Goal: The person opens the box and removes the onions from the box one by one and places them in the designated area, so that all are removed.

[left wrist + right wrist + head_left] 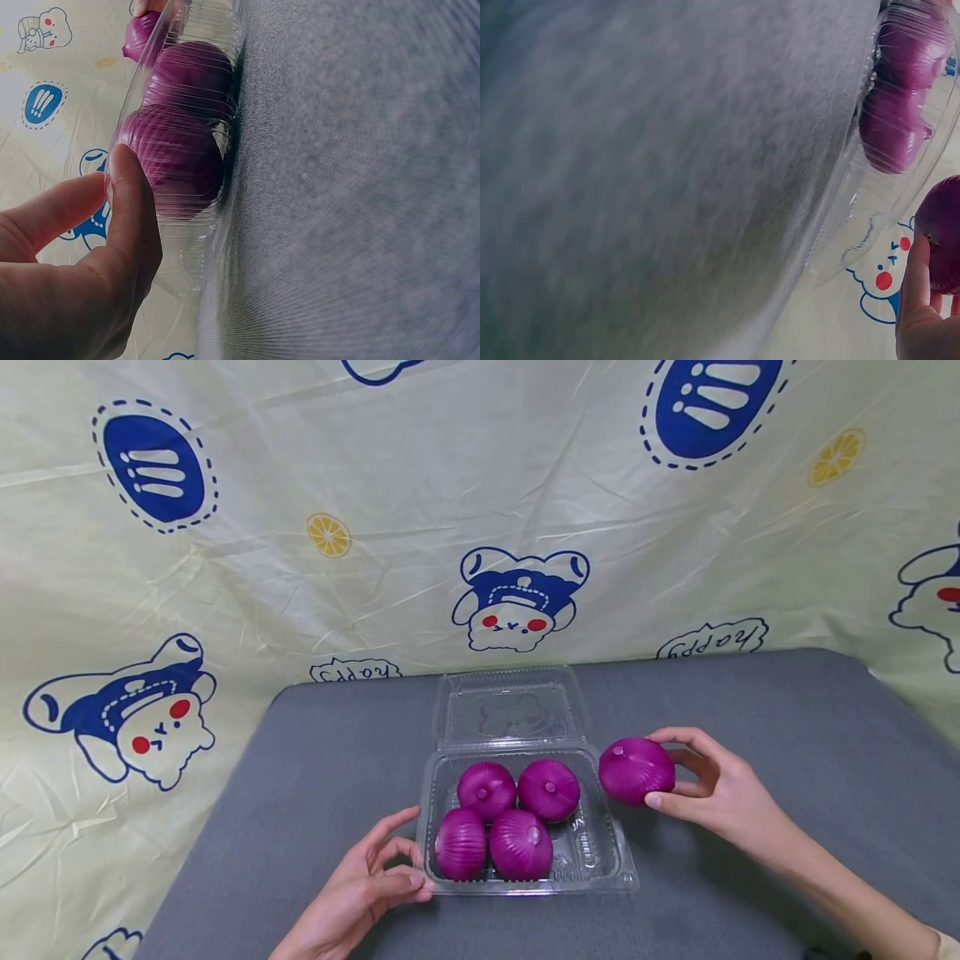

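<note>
A clear plastic container (pixel 585 887) sits on the grey surface, its hinged lid (pixel 510 706) folded back away from me. Several purple onions (pixel 521 845) fill its left and middle parts; bare plastic shows at the right. With thumb and fingers, my left hand (pixel 367 881) pinches the container's left rim near the front corner, as the left wrist view also shows. My right hand (pixel 723 793) grips another purple onion (pixel 636 771) just beyond the container's right edge. In the right wrist view that onion (pixel 945 232) is raised off the surface, partly cut off by the frame.
Grey cloth (pixel 337 760) covers the tabletop around the container. Behind it hangs a pale printed curtain (pixel 405 477) with cartoon figures, meeting the table's back edge. A small dark object (pixel 821 954) shows at the bottom right, too cut off to identify.
</note>
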